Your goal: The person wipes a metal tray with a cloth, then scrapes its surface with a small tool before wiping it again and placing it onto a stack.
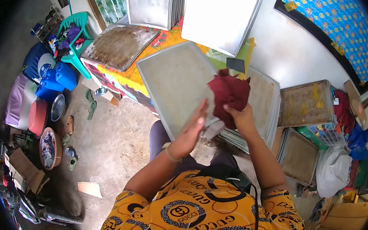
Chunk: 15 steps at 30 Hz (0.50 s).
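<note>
My right hand [241,120] grips a crumpled dark red cloth [229,92], thumb on its near side. Beside it, my left hand [193,131] is raised with straight fingers, its palm facing the cloth and nothing in it. Just behind that hand lies a large flat tray [174,79] with a metal rim and a dull grey-beige face, tilted across the table edge. Under the cloth and my right forearm is a stack of similar trays [263,109]. A small dark square [235,65] lies behind the cloth.
Bright metal sheets [219,17] lean on the wall behind a colourful tablecloth [130,79]. Another stained tray [120,46] lies at the left. At right, a tray [306,104] rests by a basket [329,132]. Basins [51,149], slippers and a green chair [74,39] stand left.
</note>
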Motion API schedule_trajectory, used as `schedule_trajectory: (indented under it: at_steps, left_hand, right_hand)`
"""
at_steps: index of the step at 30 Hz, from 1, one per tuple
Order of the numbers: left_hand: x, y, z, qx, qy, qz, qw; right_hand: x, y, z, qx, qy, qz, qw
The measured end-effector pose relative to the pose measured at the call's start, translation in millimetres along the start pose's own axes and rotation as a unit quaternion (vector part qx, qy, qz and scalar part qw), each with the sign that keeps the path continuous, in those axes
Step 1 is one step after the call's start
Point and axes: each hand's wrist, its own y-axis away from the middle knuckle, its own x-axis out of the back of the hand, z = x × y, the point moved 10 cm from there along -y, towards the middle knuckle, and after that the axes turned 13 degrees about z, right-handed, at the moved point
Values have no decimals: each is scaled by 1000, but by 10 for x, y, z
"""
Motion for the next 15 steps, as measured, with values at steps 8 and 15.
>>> schedule_trajectory:
  at_steps: [8, 15]
  left_hand:
    - [2112, 590, -1035, 194, -87, 319, 924]
    - [1586, 636, -1154, 386, 136, 266, 873]
  right_hand:
    - [828, -1215, -39, 97, 220, 170, 956]
    - [65, -2113, -86, 226, 437, 104, 864]
